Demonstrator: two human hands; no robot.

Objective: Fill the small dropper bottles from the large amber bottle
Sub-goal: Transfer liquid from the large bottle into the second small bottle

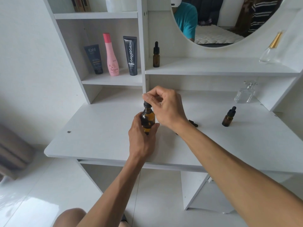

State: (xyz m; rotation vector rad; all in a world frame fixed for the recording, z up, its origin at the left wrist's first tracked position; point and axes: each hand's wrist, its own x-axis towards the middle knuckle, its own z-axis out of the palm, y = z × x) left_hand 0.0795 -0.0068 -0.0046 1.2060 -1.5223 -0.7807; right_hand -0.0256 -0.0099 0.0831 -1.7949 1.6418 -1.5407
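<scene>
Left hand (pixel 142 141) grasping amber bottle (pixel 148 119), right hand (pixel 165 106) grip pinching dropper cap (pixel 147 104), shelf tubes (Kahf (pixel 94 58), Glad2Glow (pixel 131 55))

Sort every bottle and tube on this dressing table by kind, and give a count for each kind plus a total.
Amber dropper bottles: 3 (held bottle, shelf bottle, desk bottle)
Clear glass bottles: 2 (desk flask, upper flask)
Dark tubes: 2 (Kahf, Glad2Glow)
Pink bottle: 1
Total: 8
</scene>
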